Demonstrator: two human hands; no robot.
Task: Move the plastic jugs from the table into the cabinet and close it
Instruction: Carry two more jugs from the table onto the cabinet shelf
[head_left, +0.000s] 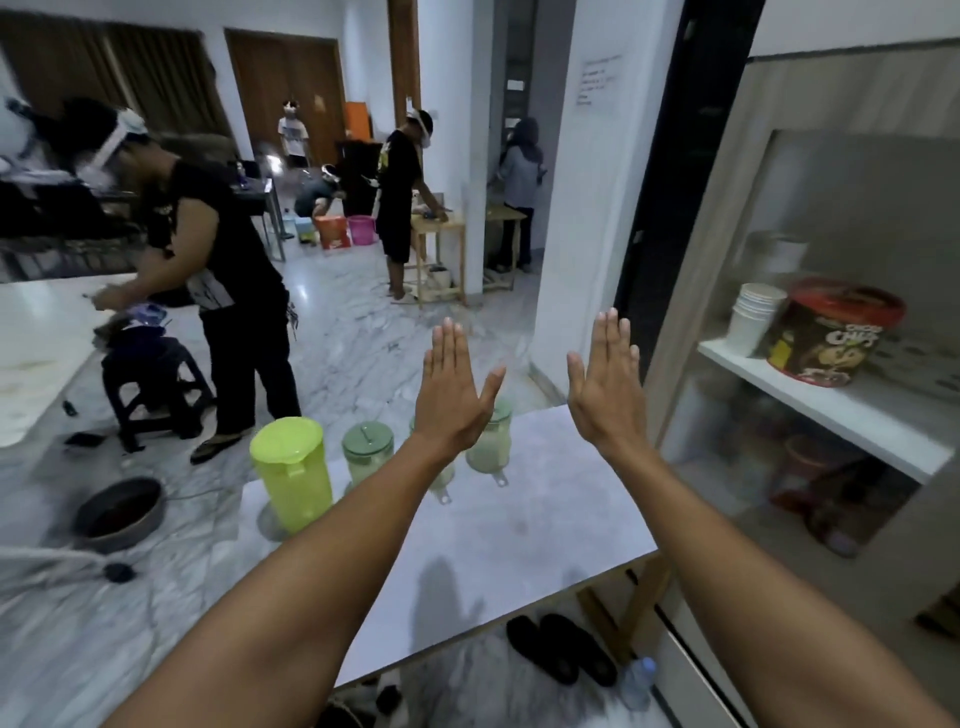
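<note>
While both hands hover flat above the table (519, 545), four jugs stand along its far edge.
Head view: left hand (449, 395) and right hand (605, 384) show their backs, fingers straight and together, holding nothing. The lime jug (293, 473) is at the far left corner. Three green-lidded jugs (368, 452) stand in a row to its right, the middle one partly hidden by the left wrist. The cabinet (727, 208) is just right of the table. Its shelf (831, 410) carries white cups (753, 322) beside a tin (831, 338). Door position: cannot tell.
</note>
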